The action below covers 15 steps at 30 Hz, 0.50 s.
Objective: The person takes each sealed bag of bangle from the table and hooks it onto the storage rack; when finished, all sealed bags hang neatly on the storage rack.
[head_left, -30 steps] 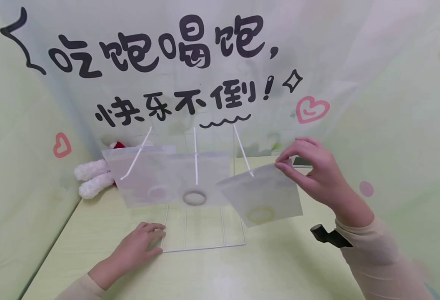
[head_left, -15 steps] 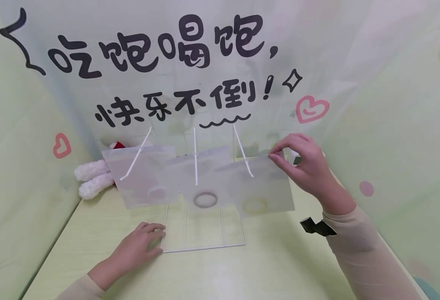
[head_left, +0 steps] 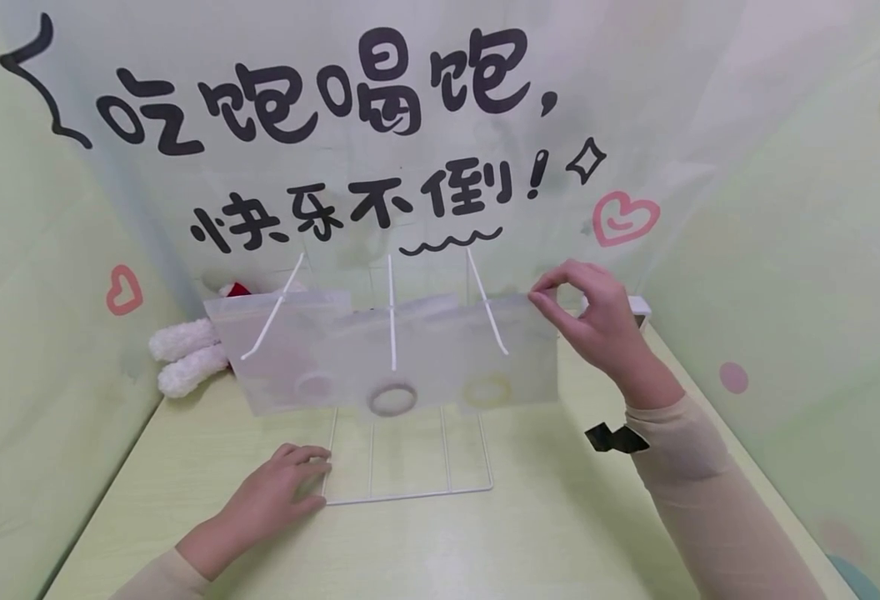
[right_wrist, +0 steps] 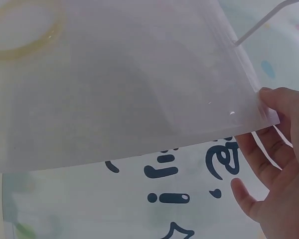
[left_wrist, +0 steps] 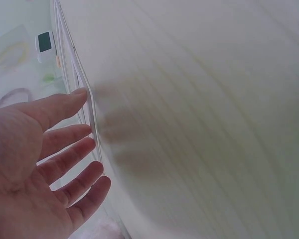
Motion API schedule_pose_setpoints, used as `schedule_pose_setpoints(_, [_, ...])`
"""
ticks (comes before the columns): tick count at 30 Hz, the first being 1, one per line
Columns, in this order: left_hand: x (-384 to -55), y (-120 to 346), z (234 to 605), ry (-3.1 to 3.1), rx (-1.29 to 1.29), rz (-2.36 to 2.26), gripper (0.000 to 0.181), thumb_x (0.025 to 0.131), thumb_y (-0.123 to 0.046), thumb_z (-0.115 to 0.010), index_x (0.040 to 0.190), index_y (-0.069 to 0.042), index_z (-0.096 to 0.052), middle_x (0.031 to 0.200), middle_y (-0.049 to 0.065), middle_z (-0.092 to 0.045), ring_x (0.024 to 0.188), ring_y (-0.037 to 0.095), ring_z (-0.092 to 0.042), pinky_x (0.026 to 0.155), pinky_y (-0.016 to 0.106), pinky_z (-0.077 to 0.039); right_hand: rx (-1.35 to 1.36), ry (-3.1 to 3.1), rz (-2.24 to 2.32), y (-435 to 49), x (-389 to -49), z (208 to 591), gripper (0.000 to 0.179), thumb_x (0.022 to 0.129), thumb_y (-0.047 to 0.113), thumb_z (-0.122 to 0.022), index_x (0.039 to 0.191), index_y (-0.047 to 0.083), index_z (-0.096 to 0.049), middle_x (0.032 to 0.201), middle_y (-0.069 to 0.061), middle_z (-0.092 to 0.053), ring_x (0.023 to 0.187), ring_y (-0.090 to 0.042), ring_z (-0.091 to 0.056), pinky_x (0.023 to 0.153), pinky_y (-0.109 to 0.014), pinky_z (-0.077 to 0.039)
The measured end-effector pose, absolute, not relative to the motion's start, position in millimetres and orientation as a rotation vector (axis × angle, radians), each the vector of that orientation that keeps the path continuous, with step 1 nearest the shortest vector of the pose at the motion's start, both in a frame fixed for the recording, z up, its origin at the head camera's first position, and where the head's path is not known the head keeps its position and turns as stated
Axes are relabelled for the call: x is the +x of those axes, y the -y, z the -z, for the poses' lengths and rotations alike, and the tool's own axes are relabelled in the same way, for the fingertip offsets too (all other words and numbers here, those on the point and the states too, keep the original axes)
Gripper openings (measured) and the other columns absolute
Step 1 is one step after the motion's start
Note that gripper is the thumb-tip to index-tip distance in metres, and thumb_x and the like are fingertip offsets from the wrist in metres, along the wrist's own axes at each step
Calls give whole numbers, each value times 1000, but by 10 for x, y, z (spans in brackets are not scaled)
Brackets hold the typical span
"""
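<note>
My right hand (head_left: 593, 317) pinches the upper right corner of a translucent plastic bag (head_left: 533, 358) between thumb and fingers. This bag is on the right hook (head_left: 487, 302) of a white wire rack, and a yellow ring (right_wrist: 32, 50) shows inside it. From the middle hook (head_left: 392, 333) hangs a similar bag (head_left: 361, 350) with a brownish ring (head_left: 392, 413). The left hook (head_left: 271, 315) bears another bag (head_left: 252, 333) holding something pinkish. My left hand (head_left: 278, 487) rests at the left side of the rack's base (head_left: 410, 497), fingers extended against the wire.
A fuzzy white plush toy (head_left: 185, 358) lies behind the rack at the left. A white device with a dark screen (left_wrist: 44, 44) stands at the back right. Printed cloth (head_left: 770, 333) encloses the pale wooden table (head_left: 425, 550).
My right hand has moved left and slightly up, bringing the right bag level and farther back along its hook. The middle bag has tilted and swung. My left hand stays in place.
</note>
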<state>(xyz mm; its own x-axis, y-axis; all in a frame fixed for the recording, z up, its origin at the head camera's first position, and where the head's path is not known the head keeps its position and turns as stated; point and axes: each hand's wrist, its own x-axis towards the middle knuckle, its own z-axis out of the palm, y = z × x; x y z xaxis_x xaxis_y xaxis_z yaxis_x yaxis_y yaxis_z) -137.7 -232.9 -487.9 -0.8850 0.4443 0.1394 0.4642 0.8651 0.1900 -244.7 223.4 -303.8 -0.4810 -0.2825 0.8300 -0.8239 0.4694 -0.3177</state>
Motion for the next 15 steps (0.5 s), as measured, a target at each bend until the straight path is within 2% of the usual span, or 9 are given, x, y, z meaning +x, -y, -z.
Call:
schedule_pose_setpoints(8, [-1390, 2331, 4880, 2955, -716, 318, 42, 82, -28, -87, 120, -13, -76, 136, -2, -66, 121, 24, -59, 92, 43, -60, 876, 2060, -997, -2231, -2441, 3064, 12, 87, 1, -80, 95, 5, -74, 88, -4, -74, 86, -11, -64, 84, -20, -46])
schedule_pose_setpoints(15, [-1361, 2337, 4861, 2954, -708, 308, 42, 82, -29, -86, 119, -14, -76, 134, 0, -67, 119, 26, -61, 93, 45, -60, 755, 2217, -995, -2409, -2340, 3230, 31, 88, 4, -80, 117, 2, -68, 99, -6, -71, 93, -13, -63, 90, -15, -44])
